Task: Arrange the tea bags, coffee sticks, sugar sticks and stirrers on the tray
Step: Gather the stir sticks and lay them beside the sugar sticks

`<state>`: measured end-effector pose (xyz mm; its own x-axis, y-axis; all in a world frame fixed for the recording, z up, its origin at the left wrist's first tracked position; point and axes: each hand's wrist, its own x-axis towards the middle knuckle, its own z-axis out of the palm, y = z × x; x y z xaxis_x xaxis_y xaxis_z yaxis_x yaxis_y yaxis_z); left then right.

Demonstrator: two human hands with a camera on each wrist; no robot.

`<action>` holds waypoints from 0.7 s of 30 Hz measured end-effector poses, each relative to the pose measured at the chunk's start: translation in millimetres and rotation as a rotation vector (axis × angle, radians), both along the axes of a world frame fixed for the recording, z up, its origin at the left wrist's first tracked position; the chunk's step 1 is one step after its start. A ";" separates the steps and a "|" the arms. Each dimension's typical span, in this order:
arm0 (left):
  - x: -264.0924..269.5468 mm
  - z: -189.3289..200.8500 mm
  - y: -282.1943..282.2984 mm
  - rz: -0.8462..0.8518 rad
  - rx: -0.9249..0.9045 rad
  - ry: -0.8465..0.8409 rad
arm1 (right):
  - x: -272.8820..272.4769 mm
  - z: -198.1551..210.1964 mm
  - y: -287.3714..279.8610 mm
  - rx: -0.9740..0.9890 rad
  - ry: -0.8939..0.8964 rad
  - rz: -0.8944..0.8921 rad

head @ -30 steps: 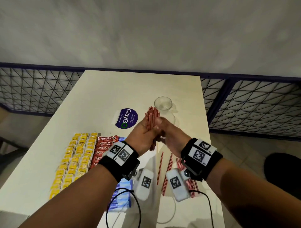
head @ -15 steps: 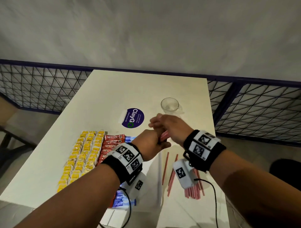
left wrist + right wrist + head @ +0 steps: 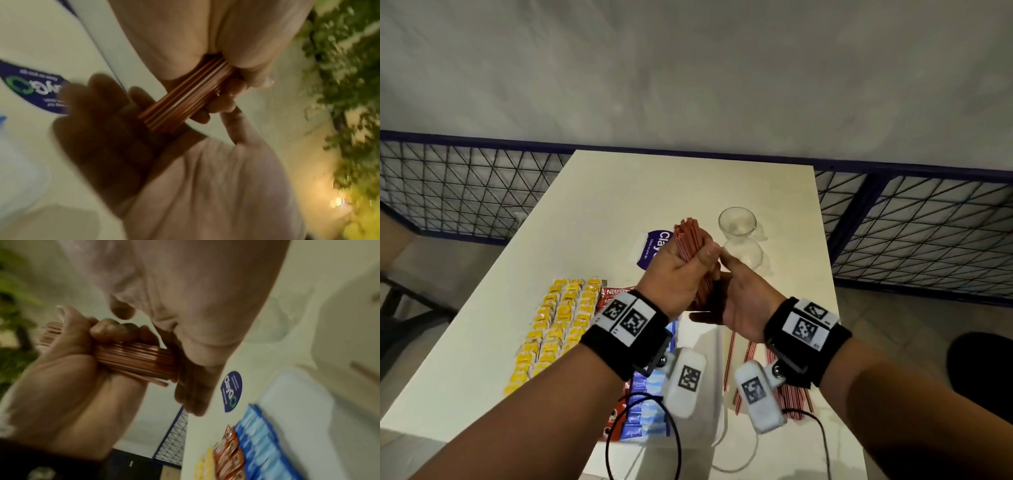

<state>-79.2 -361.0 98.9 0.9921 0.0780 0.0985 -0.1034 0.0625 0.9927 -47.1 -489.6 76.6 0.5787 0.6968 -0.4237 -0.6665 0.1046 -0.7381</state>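
Observation:
My left hand (image 3: 679,275) grips a thick bundle of red stirrers (image 3: 688,236) and holds it upright above the table. Its fingers curl round the bundle (image 3: 185,100), as the left wrist view shows. My right hand (image 3: 736,301) lies open, its flat palm against the bundle's lower ends (image 3: 133,360). Several loose stirrers (image 3: 791,401) lie on the table under my right wrist. At the left lie rows of yellow tea bags (image 3: 554,329), red coffee sticks (image 3: 613,294) and blue sugar sticks (image 3: 647,387).
A clear glass cup (image 3: 738,222) stands just beyond my hands, beside a round blue sticker (image 3: 654,246). The white table (image 3: 619,192) ends close to the right of my right wrist. A dark wire fence (image 3: 465,195) runs behind it.
Half a second ago the bundle was low between my hands and mostly hidden. Now it stands upright again in my left hand, with my right palm under its lower ends.

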 end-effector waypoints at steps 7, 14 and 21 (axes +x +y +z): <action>2.6 -4.4 2.3 -0.009 -0.117 0.249 | -4.9 5.2 -0.8 -0.255 -0.505 0.294; -3.7 -6.2 5.2 -0.008 -0.055 0.277 | -11.8 -10.2 -0.3 -0.266 -0.401 0.204; 13.9 -34.8 2.3 0.052 -0.038 0.483 | -4.2 -27.8 -19.2 -0.565 -0.506 0.381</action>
<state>-65.4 -358.6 64.0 0.9185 0.1230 -0.3757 0.3642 0.1064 0.9252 -51.3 -508.8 48.9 0.5613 0.6438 -0.5200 -0.1564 -0.5345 -0.8306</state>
